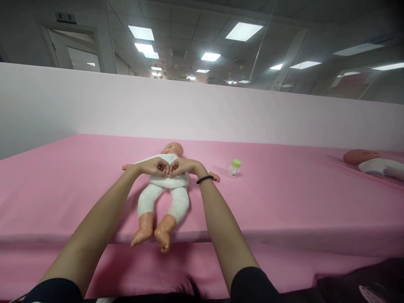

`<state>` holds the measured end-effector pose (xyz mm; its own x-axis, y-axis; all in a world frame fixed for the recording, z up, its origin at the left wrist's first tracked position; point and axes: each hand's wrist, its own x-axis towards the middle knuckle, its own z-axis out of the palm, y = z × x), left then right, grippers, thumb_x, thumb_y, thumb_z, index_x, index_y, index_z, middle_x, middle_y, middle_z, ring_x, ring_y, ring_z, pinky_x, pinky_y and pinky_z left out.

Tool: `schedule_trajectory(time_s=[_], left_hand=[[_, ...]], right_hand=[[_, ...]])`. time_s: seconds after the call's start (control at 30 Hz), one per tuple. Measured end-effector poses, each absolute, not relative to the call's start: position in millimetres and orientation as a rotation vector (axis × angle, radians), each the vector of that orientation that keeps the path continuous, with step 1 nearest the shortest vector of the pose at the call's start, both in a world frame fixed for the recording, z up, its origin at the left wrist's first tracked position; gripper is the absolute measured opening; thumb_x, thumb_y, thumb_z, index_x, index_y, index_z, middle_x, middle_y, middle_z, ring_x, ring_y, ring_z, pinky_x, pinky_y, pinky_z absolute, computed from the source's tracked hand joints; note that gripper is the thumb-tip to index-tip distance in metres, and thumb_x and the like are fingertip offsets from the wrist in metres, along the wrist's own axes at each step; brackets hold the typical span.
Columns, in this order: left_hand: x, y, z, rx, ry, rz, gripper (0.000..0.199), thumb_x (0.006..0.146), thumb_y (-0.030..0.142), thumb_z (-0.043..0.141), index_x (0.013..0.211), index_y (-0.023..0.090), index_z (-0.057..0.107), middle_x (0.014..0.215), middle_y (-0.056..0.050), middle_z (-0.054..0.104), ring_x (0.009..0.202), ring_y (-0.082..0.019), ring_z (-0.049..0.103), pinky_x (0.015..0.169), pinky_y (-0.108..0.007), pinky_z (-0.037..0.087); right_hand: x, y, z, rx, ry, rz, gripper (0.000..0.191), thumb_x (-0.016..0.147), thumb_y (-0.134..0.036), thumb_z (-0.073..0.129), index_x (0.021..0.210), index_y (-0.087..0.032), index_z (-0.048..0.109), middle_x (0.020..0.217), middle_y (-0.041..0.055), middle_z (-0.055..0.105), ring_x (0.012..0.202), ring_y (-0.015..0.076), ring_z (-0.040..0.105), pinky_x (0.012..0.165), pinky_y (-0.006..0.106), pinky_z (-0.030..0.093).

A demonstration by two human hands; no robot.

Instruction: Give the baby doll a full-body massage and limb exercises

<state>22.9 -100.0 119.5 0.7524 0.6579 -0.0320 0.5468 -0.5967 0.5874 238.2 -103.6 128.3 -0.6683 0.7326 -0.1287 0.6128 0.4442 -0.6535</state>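
A baby doll (162, 181) in white clothing lies on its back on the pink table cover (284, 193), its feet at the front edge. Over its chest my left hand (158, 166) and my right hand (181, 167) meet, both with curled fingers and their fingertips close together at the middle of the doll's top. Whether they pinch any cloth is too small to make out. A dark beaded bracelet circles my right wrist. To the right of the doll's hand stands a small bottle (234, 169) with a green cap.
A second doll (362, 158) lies at the far right of the table. Behind the table runs a low white wall (202, 111) with glass above it. Dark fabric (362, 282) shows at the lower right corner.
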Motion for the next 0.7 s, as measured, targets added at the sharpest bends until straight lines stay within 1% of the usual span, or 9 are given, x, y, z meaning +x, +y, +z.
schedule_trajectory(time_s=[0.1,0.17,0.23,0.33,0.4,0.47,0.57,0.7], left_hand=[[20.1,-95.8,116.7,2.340,0.862,0.261,0.025,0.076,0.042,0.069,0.086,0.019,0.071,0.075,0.000,0.059,0.069,-0.014,0.050,0.063,-0.026,0.040],[20.5,-94.5,114.7,2.327,0.833,0.248,0.024,0.076,0.041,0.070,0.086,0.018,0.071,0.077,-0.001,0.060,0.072,-0.014,0.051,0.065,-0.026,0.041],[22.0,-93.8,112.7,2.325,0.819,0.241,0.023,0.075,0.039,0.071,0.084,0.018,0.072,0.077,-0.001,0.062,0.074,-0.015,0.052,0.067,-0.026,0.041],[23.2,-91.2,108.7,2.329,0.823,0.243,0.020,0.075,0.036,0.070,0.082,0.018,0.072,0.076,0.000,0.062,0.072,-0.014,0.051,0.065,-0.026,0.039],[22.2,-87.7,105.4,2.336,0.842,0.274,0.019,0.077,0.036,0.067,0.081,0.018,0.072,0.075,0.000,0.060,0.070,-0.014,0.049,0.063,-0.026,0.037],[20.3,-83.9,102.1,2.349,0.870,0.360,0.019,0.080,0.036,0.064,0.080,0.018,0.071,0.073,0.000,0.058,0.068,-0.013,0.047,0.062,-0.026,0.035],[18.3,-81.1,99.2,2.368,0.892,0.463,0.016,0.078,0.035,0.065,0.080,0.019,0.067,0.073,0.001,0.056,0.068,-0.013,0.046,0.062,-0.027,0.035],[20.8,-85.4,100.7,2.390,0.912,0.422,0.017,0.076,0.036,0.067,0.079,0.019,0.065,0.077,0.000,0.058,0.071,-0.014,0.049,0.062,-0.027,0.036]], right_hand=[[240.4,-101.1,126.0,-1.167,-2.497,1.063,0.017,0.077,-0.023,0.079,0.090,-0.012,0.079,0.086,0.0009,0.073,0.086,0.0122,0.059,0.070,0.019,0.043],[240.1,-98.6,123.8,-1.180,-2.491,1.109,0.020,0.074,-0.028,0.081,0.089,-0.014,0.079,0.084,0.0007,0.073,0.080,0.0116,0.058,0.066,0.019,0.042],[238.9,-95.9,121.8,-1.192,-2.493,1.152,0.023,0.071,-0.028,0.082,0.089,-0.014,0.080,0.083,0.0004,0.073,0.078,0.0111,0.056,0.064,0.020,0.040],[237.5,-93.5,119.6,-1.187,-2.497,1.151,0.025,0.070,-0.025,0.081,0.091,-0.011,0.080,0.081,0.0001,0.072,0.080,0.0112,0.054,0.067,0.020,0.038],[238.4,-93.5,118.5,-1.180,-2.492,1.122,0.025,0.073,-0.026,0.078,0.092,-0.009,0.079,0.078,-0.0003,0.071,0.081,0.0115,0.053,0.068,0.021,0.038],[240.7,-94.4,117.1,-1.173,-2.477,1.081,0.025,0.077,-0.028,0.073,0.093,-0.010,0.079,0.077,-0.0008,0.069,0.081,0.0116,0.053,0.069,0.022,0.038],[243.7,-95.1,114.4,-1.161,-2.452,1.000,0.025,0.081,-0.026,0.065,0.096,-0.011,0.077,0.079,-0.0007,0.069,0.080,0.0113,0.053,0.070,0.022,0.039],[242.3,-90.9,110.6,-1.172,-2.466,0.886,0.020,0.076,-0.021,0.066,0.091,-0.012,0.076,0.084,0.0002,0.071,0.082,0.0119,0.057,0.073,0.022,0.041]])
